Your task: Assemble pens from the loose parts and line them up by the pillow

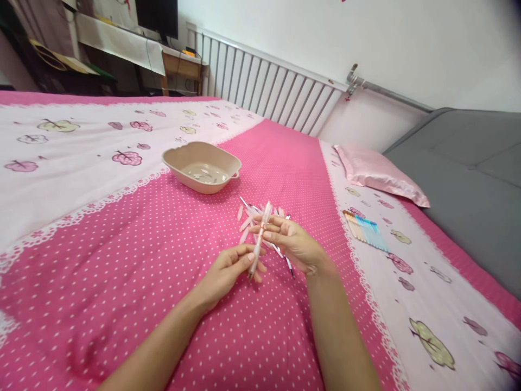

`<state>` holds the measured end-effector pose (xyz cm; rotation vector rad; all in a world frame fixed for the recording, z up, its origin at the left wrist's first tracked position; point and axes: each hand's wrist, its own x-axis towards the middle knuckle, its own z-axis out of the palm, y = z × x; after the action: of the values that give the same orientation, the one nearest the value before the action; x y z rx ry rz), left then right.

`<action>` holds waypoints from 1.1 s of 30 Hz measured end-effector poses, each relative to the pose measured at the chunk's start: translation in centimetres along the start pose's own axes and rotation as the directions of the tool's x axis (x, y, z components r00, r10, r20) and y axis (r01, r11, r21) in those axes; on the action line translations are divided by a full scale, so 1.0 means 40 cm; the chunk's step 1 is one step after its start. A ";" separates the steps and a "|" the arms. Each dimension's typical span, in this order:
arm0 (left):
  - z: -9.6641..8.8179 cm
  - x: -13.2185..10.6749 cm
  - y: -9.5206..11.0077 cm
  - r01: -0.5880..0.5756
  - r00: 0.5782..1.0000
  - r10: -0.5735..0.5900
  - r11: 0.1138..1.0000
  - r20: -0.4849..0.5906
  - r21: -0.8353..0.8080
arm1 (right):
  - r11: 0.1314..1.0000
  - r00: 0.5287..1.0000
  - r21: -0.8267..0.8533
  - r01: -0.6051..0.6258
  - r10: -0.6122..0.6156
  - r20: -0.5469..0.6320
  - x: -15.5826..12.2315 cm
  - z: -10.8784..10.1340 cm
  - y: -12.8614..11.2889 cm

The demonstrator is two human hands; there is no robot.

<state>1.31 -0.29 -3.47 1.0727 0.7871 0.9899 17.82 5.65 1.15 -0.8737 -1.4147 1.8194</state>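
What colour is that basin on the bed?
The basin is plain beige; it shows best in the head view.

One camera is sitting on the person's head. It is looking forward and down over the bed cover (183, 320). The left hand (232, 266) and the right hand (299, 241) are showing quite near, just below the middle. The bed cover is filling most of the view. Farther off, the desk (118, 41) is showing at the top left, the wall (285, 27) is running along the top, and the gray headboard (456, 152) is standing at the right.
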 end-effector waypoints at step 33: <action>0.001 0.004 -0.005 -0.010 1.000 0.009 0.999 -0.021 -0.031 | 0.996 0.997 -0.085 -0.013 0.006 -0.083 0.004 0.010 0.008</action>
<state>1.44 -0.19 -3.66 1.0420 0.7822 1.0198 17.39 5.49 0.91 -0.9891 -1.4469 1.7199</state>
